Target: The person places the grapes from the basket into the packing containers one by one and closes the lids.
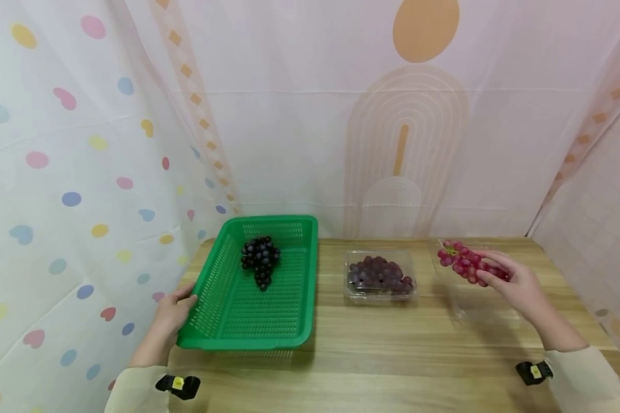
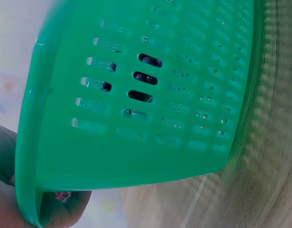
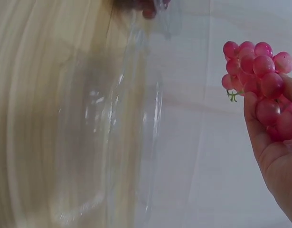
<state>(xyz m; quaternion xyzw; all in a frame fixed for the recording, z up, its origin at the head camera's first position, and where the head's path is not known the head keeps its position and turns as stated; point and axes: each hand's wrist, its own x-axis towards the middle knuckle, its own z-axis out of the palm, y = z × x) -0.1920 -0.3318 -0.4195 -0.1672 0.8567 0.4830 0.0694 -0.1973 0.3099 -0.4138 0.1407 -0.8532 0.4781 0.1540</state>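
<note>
My left hand (image 1: 171, 314) grips the left rim of a green plastic basket (image 1: 308, 298); in the left wrist view the fingers curl around the basket's edge (image 2: 29, 156). Inside the basket, toward its back, lies a bunch of dark grapes (image 1: 260, 258). Out to the right, my right hand (image 1: 516, 284) holds a bunch of pinkish-red grapes (image 1: 462, 261) above an open clear plastic box (image 1: 475, 307). In the right wrist view, thumb and fingers pinch the red grapes (image 3: 263, 66), a small green stem showing at one end.
Between the basket and the open box sits a lidded clear container (image 1: 379, 292) with purple grapes inside. All of these are on a wooden table (image 1: 377, 367). A patterned curtain (image 1: 289, 115) hangs behind the table, with further curtains at left and right.
</note>
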